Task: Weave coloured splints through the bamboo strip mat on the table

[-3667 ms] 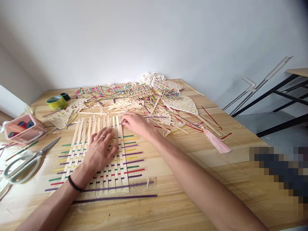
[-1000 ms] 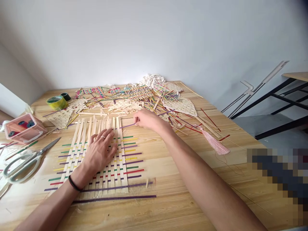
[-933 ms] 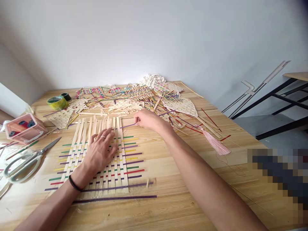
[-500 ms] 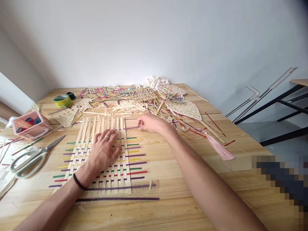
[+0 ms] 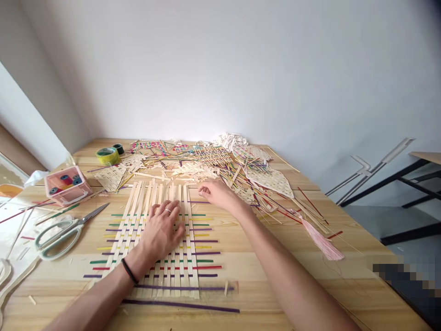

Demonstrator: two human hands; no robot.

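Observation:
A woven mat (image 5: pixel 191 248) of pale flat strips, crossed by purple, green, yellow and red strips, lies on the table. My left hand (image 5: pixel 162 230) rests flat on it with the fingers spread, a ring on one finger. Beyond the mat's right side, my right hand (image 5: pixel 215 193) is over the table, its fingers curled together with nothing visible in them. A purple strip (image 5: pixel 198 202) sticks out of the mat's far right part and runs just below those fingertips. Another purple strip (image 5: pixel 182 305) lies along the near edge, apart from the weave.
Scissors (image 5: pixel 74 230) and a pink box (image 5: pixel 70 195) with thread spools lie at left. Behind stand yellow tape (image 5: pixel 108 156) and a black roll (image 5: pixel 118 148). Loose strips (image 5: pixel 196 169) are heaped at the back. A woven fan (image 5: pixel 270 180) with pink tassel (image 5: pixel 322 239) lies right.
My right hand's fingertips have come off the purple strip's end, which now lies under the hand. My left hand stays on the mat. The whole view has shifted, with things lower and further right.

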